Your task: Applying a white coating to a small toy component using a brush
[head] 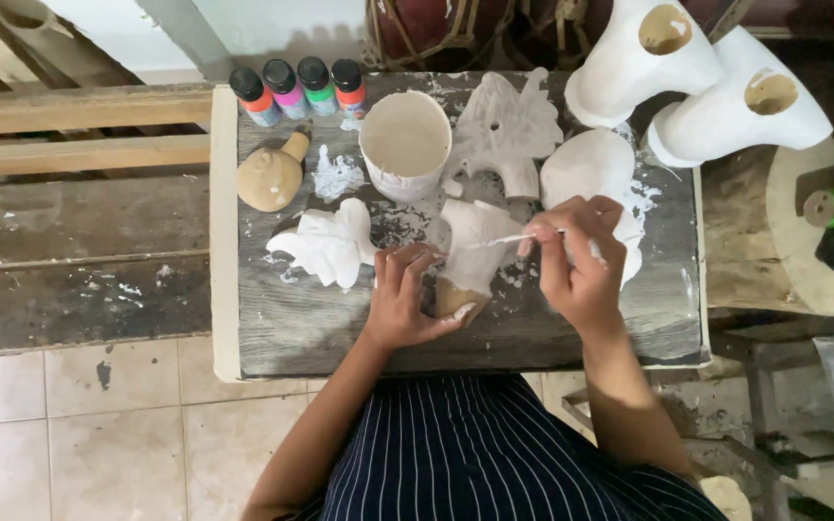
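A person in a dark striped garment sits at a paint-spattered grey wooden board [291,328], the left hand [405,294] wrapped around a small leaf-shaped clay figure [470,253], white-coated on top and bare tan at its base, which sits near the board's middle. The right hand [576,256] has its fingers pinched together on a thin white-smeared brush [499,240], whose tip lies on the figure's white surface. Just left of the figure lies a white-painted leaf-shaped piece [330,243]; behind it stands a round white paint tub [404,143], open. An unpainted tan clay gourd-shaped piece [270,176] rests at the board's left, with four small paint bottles [298,89], black-capped, lined up along the far edge. Two large white vessels [697,87] stand at the upper right.
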